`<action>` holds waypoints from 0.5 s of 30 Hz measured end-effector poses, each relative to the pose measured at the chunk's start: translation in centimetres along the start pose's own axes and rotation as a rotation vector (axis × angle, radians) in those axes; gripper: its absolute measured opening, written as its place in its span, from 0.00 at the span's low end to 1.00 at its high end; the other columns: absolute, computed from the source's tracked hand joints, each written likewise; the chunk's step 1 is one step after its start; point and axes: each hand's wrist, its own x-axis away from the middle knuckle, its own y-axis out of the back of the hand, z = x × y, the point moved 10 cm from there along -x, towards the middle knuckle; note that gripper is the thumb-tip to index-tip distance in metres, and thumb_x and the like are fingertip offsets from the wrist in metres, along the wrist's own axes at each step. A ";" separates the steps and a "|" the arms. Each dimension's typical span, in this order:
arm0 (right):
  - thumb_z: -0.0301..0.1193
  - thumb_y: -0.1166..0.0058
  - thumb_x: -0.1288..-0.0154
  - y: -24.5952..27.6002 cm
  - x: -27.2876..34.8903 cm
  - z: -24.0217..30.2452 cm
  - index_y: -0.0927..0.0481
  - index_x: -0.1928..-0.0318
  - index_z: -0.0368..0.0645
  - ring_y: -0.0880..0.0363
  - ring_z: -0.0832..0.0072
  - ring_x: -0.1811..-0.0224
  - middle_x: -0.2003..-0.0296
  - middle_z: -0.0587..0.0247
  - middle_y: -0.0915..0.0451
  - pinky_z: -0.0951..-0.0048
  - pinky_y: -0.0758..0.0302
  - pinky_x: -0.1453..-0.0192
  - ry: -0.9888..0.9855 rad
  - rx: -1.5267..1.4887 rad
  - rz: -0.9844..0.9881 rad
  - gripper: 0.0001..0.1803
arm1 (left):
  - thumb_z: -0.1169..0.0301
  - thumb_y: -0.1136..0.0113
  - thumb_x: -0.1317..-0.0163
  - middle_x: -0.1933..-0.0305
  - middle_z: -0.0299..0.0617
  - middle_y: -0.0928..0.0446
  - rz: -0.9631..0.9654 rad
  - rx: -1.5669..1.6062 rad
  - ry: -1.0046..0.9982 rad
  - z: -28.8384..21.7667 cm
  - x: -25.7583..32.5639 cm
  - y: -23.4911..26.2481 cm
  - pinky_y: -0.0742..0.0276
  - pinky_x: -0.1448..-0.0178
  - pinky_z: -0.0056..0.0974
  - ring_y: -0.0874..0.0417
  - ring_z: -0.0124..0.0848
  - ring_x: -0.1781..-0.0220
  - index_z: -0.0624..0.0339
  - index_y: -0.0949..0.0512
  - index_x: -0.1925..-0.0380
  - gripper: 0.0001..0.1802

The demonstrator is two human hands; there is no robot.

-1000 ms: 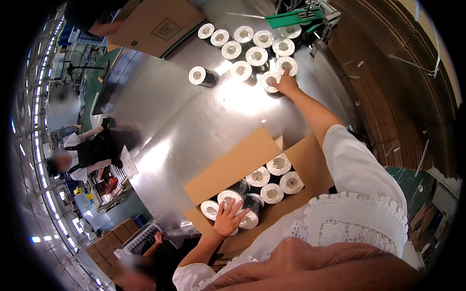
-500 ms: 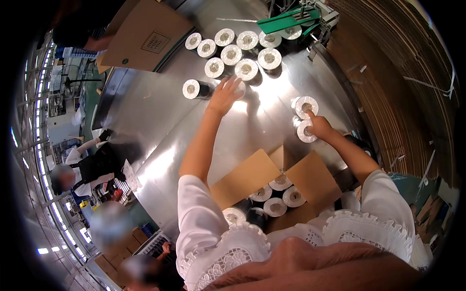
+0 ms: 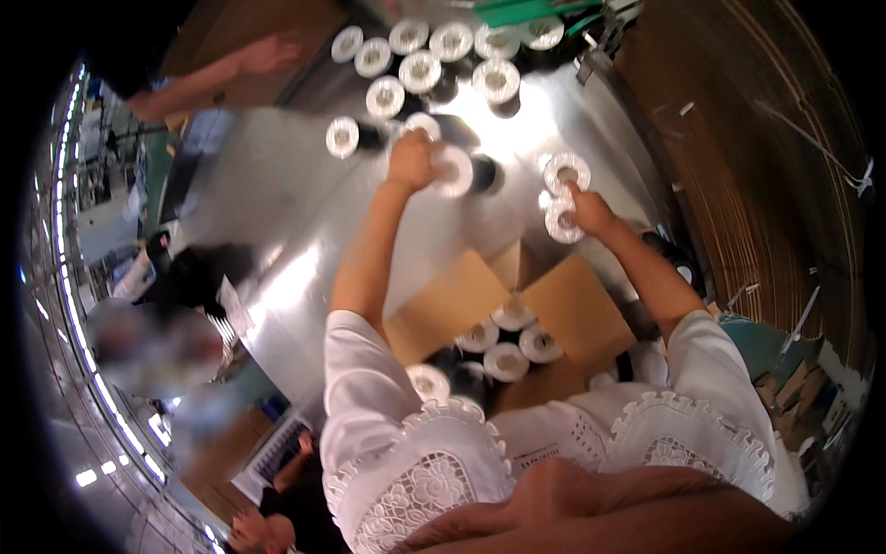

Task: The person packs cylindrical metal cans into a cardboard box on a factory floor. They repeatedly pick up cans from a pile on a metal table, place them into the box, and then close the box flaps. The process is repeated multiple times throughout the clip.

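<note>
My left hand (image 3: 413,164) is closed on the edge of a roll (image 3: 454,173) with a white round end and dark side, slightly blurred. Another white-ended roll (image 3: 422,126) stands just beyond its knuckles. My right hand (image 3: 592,213) has its fingers at the core holes of two rolls standing close together, the farther roll (image 3: 567,174) and the nearer roll (image 3: 561,222); its grip is partly hidden. Between my arms, near my body, an open cardboard box (image 3: 577,314) has its flaps spread and holds several such rolls (image 3: 507,362).
Several more rolls (image 3: 420,71) stand at the far side of the metal table (image 3: 314,222), by a green guide (image 3: 521,11). Stacked flat cardboard (image 3: 738,138) lines the right. A co-worker's arm (image 3: 221,76) reaches in at far left, beside a large brown carton (image 3: 208,37).
My left hand has gone from reaching with spread fingers to gripping a roll, which is nearer me. My right hand stays at its two rolls. The co-worker's arm now extends farther in. The view has shifted.
</note>
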 end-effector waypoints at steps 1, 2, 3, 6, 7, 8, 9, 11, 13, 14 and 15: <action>0.33 0.40 0.51 -0.2 -0.3 -0.4 0.40 0.37 0.36 0.19 0.48 0.64 0.69 0.41 0.20 0.54 0.23 0.57 0.000 0.008 0.004 0.40 | 0.60 0.32 0.54 0.58 0.46 0.23 -0.130 0.132 0.045 0.3 2.8 2.0 0.27 0.46 0.41 0.22 0.42 0.53 0.50 0.16 0.60 0.18; 0.34 0.39 0.50 -0.8 -0.5 -0.8 0.39 0.37 0.36 0.19 0.48 0.64 0.69 0.42 0.19 0.55 0.23 0.56 -0.003 0.011 0.010 0.40 | 0.62 0.32 0.51 0.60 0.46 0.22 -0.260 0.252 0.097 0.8 6.2 3.7 0.26 0.49 0.39 0.21 0.40 0.56 0.54 0.17 0.59 0.19; 0.33 0.38 0.51 -1.1 -0.7 -1.3 0.40 0.36 0.37 0.19 0.48 0.64 0.68 0.41 0.20 0.55 0.23 0.57 0.000 0.025 -0.019 0.41 | 0.64 0.32 0.50 0.58 0.44 0.22 -0.331 0.470 0.159 0.8 9.7 5.7 0.26 0.48 0.37 0.21 0.37 0.55 0.58 0.18 0.58 0.18; 0.33 0.37 0.50 -0.4 -0.8 -1.5 0.38 0.36 0.37 0.19 0.49 0.63 0.67 0.42 0.20 0.56 0.23 0.57 0.015 0.003 -0.037 0.40 | 0.70 0.34 0.46 0.57 0.40 0.22 -0.436 1.045 0.361 -0.5 20.6 12.4 0.26 0.54 0.29 0.21 0.26 0.58 0.62 0.20 0.55 0.18; 0.34 0.37 0.50 0.5 -0.6 -1.3 0.37 0.37 0.38 0.19 0.48 0.61 0.66 0.41 0.19 0.56 0.23 0.55 0.027 0.015 -0.051 0.39 | 0.71 0.36 0.45 0.55 0.40 0.22 -0.473 1.064 0.384 -1.8 24.3 14.2 0.25 0.54 0.29 0.21 0.26 0.57 0.63 0.20 0.54 0.17; 0.35 0.37 0.50 1.6 -0.3 -0.9 0.36 0.37 0.38 0.20 0.48 0.60 0.65 0.41 0.19 0.56 0.23 0.53 0.047 0.032 -0.071 0.39 | 0.72 0.38 0.43 0.53 0.41 0.22 -0.525 1.080 0.403 -3.3 28.4 15.9 0.25 0.53 0.28 0.21 0.25 0.57 0.64 0.21 0.53 0.17; 0.35 0.37 0.50 3.2 0.1 -1.0 0.37 0.36 0.38 0.18 0.51 0.60 0.65 0.41 0.19 0.59 0.23 0.53 0.087 0.044 -0.162 0.40 | 0.73 0.38 0.43 0.52 0.42 0.22 -0.454 1.426 0.444 -4.5 31.6 14.8 0.24 0.52 0.30 0.21 0.26 0.56 0.64 0.21 0.53 0.17; 0.35 0.36 0.49 6.3 1.6 -0.9 0.37 0.35 0.37 0.17 0.62 0.63 0.65 0.45 0.18 0.67 0.23 0.55 0.094 -0.033 -0.263 0.41 | 0.72 0.38 0.42 0.51 0.43 0.22 -0.358 1.702 0.675 -8.0 37.5 11.7 0.23 0.51 0.31 0.21 0.26 0.55 0.64 0.21 0.53 0.16; 0.32 0.37 0.45 11.7 4.3 2.6 0.39 0.34 0.36 0.19 0.75 0.64 0.65 0.52 0.17 0.75 0.24 0.58 0.120 -0.262 -0.330 0.39 | 0.70 0.39 0.41 0.55 0.42 0.22 -0.288 1.562 0.692 -11.7 39.9 8.0 0.24 0.52 0.34 0.21 0.28 0.55 0.60 0.20 0.55 0.14; 0.29 0.39 0.43 14.3 6.3 5.2 0.40 0.34 0.35 0.21 0.81 0.65 0.64 0.56 0.17 0.78 0.25 0.59 0.167 -0.412 -0.389 0.38 | 0.69 0.40 0.42 0.59 0.42 0.22 -0.221 1.482 0.503 -14.2 39.6 6.9 0.24 0.53 0.36 0.21 0.30 0.57 0.58 0.19 0.56 0.13; 0.28 0.40 0.41 16.5 8.3 7.3 0.40 0.34 0.34 0.21 0.82 0.64 0.63 0.57 0.17 0.79 0.25 0.59 0.196 -0.483 -0.438 0.37 | 0.68 0.39 0.44 0.61 0.43 0.24 -0.172 1.092 0.453 -15.7 39.0 7.4 0.26 0.54 0.39 0.23 0.33 0.57 0.57 0.17 0.60 0.12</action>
